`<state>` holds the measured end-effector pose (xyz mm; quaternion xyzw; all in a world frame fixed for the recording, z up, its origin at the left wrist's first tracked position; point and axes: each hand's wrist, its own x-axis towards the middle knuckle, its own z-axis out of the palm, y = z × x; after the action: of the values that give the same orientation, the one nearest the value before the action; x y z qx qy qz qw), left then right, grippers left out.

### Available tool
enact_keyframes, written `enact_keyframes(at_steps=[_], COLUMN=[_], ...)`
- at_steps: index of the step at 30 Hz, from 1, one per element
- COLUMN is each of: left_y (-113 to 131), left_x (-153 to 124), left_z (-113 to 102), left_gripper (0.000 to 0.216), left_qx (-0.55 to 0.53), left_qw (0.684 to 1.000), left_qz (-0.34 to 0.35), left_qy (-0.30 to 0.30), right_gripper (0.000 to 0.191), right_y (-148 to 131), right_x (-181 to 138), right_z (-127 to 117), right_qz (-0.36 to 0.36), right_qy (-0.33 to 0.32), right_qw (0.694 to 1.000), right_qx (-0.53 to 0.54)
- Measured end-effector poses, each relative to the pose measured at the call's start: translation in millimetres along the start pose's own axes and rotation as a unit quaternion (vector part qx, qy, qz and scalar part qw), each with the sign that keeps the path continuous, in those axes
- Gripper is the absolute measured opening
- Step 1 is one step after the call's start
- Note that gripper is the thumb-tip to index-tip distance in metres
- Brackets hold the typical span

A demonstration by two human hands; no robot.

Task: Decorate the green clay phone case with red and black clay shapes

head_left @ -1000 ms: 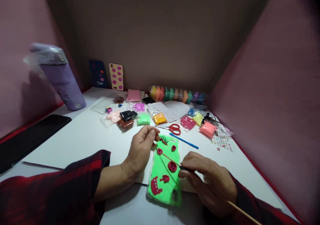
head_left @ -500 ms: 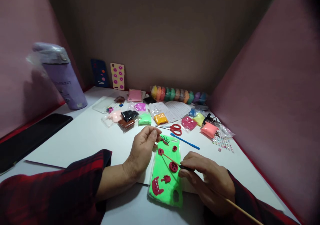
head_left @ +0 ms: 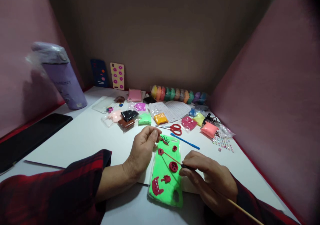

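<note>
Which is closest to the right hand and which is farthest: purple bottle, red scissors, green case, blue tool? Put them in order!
In the head view, from the right hand:
1. Green case: just left.
2. Blue tool: ahead.
3. Red scissors: past the tool.
4. Purple bottle: far left.

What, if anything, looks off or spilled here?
Nothing clearly spilled or damaged. One pink gem lies apart from the rows of small gems. The purple bottle appears to lean, probably wide-lens distortion, as the side walls slant too.
</note>
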<state>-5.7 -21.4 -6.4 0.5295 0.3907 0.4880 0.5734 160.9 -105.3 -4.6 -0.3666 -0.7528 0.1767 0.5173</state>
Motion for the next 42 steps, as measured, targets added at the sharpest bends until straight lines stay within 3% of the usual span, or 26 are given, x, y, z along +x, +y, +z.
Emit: enact_keyframes(at_steps=[13,19,25,42], left_y=[0.0,0.5,-0.5,0.2], left_x=[1.3,2.2,2.0,1.3], left_z=[0.4,0.6,0.2,0.3], left_gripper=[0.015,0.015,0.016,0.016], left_qx=[-0.009,-0.008,-0.007,-0.003], left_qw=[1.000,1.000,1.000,1.000], left_qz=[-0.004,-0.005,-0.007,-0.007], left_qy=[0.001,0.005,-0.001,-0.005], right_gripper=[0.017,0.020,0.016,0.018], right_y=[7.3,4.7,5.5,6.3], right_x=[-4.9,-2.7,-4.9,-2.6], right_z=[2.0,2.6,0.7,3.2], right_qz=[0.016,0.007,0.017,0.009], right_qy=[-0.025,-0.001,-0.025,-0.005], right_qw=[0.999,1.000,0.999,1.000], right_qx=[-0.015,-0.009,-0.027,-0.012])
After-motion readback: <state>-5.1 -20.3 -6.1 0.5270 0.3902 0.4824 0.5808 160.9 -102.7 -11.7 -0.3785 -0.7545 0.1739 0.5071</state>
